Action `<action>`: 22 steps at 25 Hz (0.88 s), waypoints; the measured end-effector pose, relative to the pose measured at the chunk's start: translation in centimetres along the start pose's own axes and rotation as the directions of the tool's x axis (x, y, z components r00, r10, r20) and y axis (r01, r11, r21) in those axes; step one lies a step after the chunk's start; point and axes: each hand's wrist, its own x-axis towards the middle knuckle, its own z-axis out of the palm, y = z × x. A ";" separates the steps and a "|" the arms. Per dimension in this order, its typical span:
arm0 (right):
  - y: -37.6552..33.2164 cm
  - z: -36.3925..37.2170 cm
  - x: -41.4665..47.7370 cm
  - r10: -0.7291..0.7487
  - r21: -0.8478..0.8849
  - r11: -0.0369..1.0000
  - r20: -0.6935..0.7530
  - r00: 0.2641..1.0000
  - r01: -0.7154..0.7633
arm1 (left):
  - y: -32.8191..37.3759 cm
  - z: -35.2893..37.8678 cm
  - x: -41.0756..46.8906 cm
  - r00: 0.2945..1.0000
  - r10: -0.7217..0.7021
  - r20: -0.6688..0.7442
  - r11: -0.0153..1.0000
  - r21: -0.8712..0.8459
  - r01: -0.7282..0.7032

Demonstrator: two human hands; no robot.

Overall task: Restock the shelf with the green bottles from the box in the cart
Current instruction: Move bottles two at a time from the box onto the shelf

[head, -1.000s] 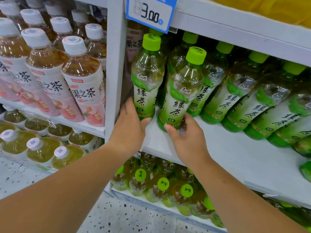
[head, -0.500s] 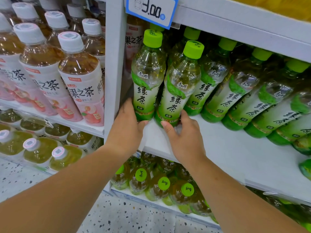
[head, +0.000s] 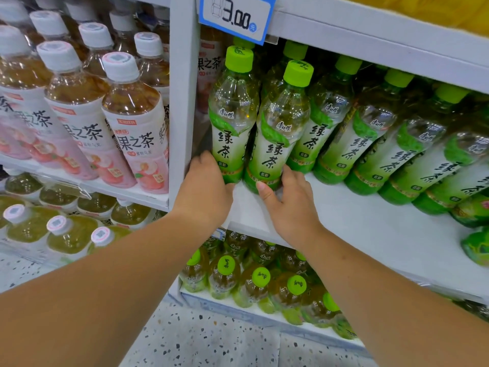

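Two green-capped tea bottles stand upright at the left end of the white shelf (head: 370,223). My left hand (head: 206,189) wraps the base of the leftmost green bottle (head: 232,120), hard against the shelf's upright post. My right hand (head: 288,205) grips the base of the second green bottle (head: 280,133) beside it. Both bottles rest on the shelf board and nearly touch. A row of more green bottles (head: 370,144) stands behind and to the right. The cart and its box are out of view.
A white post (head: 182,102) separates this bay from pink-labelled tea bottles (head: 132,128) on the left. A blue price tag (head: 235,17) hangs above. More green-capped bottles (head: 259,282) fill the lower shelf. Bare shelf board lies in front of the row at right.
Both hands pushed their bottles back and left on the shelf. The right bottle moved in close beside the left one and stands more upright.
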 end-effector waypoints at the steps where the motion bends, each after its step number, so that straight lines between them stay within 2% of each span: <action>1: -0.2 -0.3 0.0 0.012 0.018 1.000 0.011 1.000 -0.012 | 0.5 -0.4 -0.1 1.000 -0.006 0.022 0.999 0.033 0.005; 4: -1.4 -0.7 0.0 0.055 0.054 0.997 0.039 0.998 -0.057 | 1.5 -1.5 -0.4 0.996 -0.058 0.070 0.997 0.049 0.055; 7: -2.3 -0.9 0.0 0.137 0.000 0.991 0.037 0.990 -0.137 | 1.8 -2.2 -0.7 0.978 -0.160 0.131 0.985 -0.043 0.166; 10: -3.1 -1.6 -0.6 0.227 0.022 0.973 0.080 0.971 -0.229 | 1.4 -3.1 -1.4 0.958 -0.193 0.213 0.966 -0.129 0.223; 14: -3.4 -3.3 -2.0 0.324 0.149 0.925 0.173 0.930 -0.350 | 0.8 -4.4 -2.5 0.928 -0.204 0.313 0.905 -0.300 0.301; 19: -4.5 -5.0 -5.4 0.431 0.390 0.783 0.222 0.875 -0.485 | -0.3 -6.5 -5.1 0.887 -0.219 0.406 0.811 -0.430 0.397; 22: -5.5 -6.1 -8.5 0.467 0.393 0.751 0.251 0.848 -0.530 | -0.2 -8.6 -7.6 0.864 -0.194 0.465 0.769 -0.475 0.429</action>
